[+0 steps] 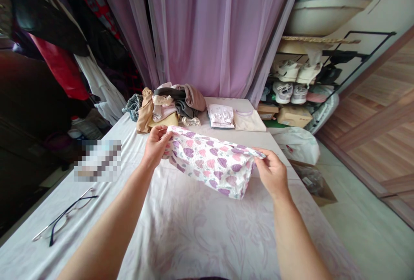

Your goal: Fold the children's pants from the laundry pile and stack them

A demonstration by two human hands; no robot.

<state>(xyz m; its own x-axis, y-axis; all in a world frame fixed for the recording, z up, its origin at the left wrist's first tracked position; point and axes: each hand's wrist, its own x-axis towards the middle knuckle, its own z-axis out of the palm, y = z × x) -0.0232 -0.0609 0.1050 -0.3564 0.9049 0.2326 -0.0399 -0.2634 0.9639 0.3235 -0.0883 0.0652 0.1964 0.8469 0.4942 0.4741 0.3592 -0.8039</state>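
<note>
Both my hands hold up a white cloth garment with purple and pink hearts (210, 165), folded over and sagging between them. My left hand (155, 146) grips its near-left end, and my right hand (272, 174) pinches its right corner between fingers and thumb. Below it lies a pale lilac floral sheet (194, 232) covering the long surface. Beyond my left hand sits a heap of mixed folded clothes (171, 107). A folded pale pink garment (221, 116) and a folded cream one (249, 120) lie further ahead, beyond the heart-print cloth.
Glasses (64, 217) lie open on the sheet at the left, beside a pixelated patch (97, 161). Lilac curtains (194, 34) hang behind. Dark hanging clothes (54, 34) fill the left. Shoes on a rack (291, 81), a cardboard box (294, 116) and a white bag (294, 144) stand right.
</note>
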